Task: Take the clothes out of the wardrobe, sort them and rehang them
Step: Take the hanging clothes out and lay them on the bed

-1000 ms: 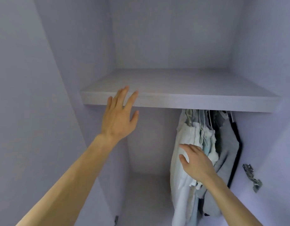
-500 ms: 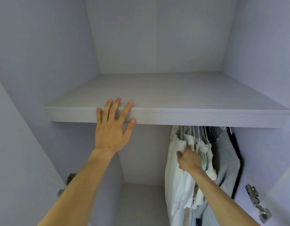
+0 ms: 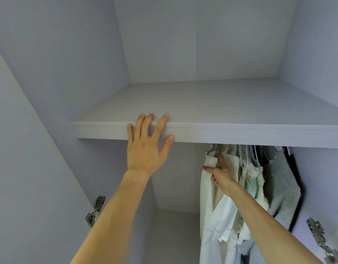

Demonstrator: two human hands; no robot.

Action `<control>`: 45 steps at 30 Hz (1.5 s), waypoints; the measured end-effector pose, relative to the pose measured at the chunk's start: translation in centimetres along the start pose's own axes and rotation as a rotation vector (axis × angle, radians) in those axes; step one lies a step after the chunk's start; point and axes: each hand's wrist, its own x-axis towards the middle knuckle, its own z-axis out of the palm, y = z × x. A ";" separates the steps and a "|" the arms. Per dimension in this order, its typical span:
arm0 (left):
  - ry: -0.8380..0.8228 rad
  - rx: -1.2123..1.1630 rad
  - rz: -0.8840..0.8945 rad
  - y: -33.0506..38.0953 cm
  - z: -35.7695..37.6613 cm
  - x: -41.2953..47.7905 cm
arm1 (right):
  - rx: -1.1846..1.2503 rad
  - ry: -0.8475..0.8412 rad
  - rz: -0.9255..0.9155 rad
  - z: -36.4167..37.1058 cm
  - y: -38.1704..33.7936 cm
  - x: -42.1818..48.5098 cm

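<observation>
White shirt [image 3: 210, 216] hangs apparently pinched in right grip [image 3: 220, 175]; left grip [image 3: 145, 151] spread on shelf [image 3: 240, 131].

I count one left hand [image 3: 145, 149], one right hand [image 3: 221, 175], one shelf [image 3: 240, 133] at twelve o'clock, one hinge [image 3: 95, 211] at eight, another hinge [image 3: 320, 239] at four; clothes [image 3: 215, 221] too bunched to number.

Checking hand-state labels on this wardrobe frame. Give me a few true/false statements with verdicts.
1. The left hand lies with straight fingers on the front edge of the shelf. True.
2. The right hand touches nothing. False: it grips the white garment near its top.
3. The hanging clothes are bunched against the left wall. False: they are bunched at the right, under the shelf.
4. A grey garment hangs to the right of the white garment. True.
</observation>
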 end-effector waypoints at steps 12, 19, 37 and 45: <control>-0.013 0.048 0.017 -0.3 0.2 0.1 | 0.003 -0.083 -0.164 1.2 -0.4 -3.0; 0.008 -0.044 -0.032 0.6 -0.4 -0.5 | -0.159 -0.207 -0.164 1.3 5.3 -8.7; -0.449 -1.086 -1.259 2.3 -5.2 -24.1 | -0.295 -0.776 -0.071 7.0 16.3 -28.4; -0.262 -0.897 -1.448 5.0 -16.4 -42.1 | -0.410 -1.038 -0.138 8.1 19.3 -34.5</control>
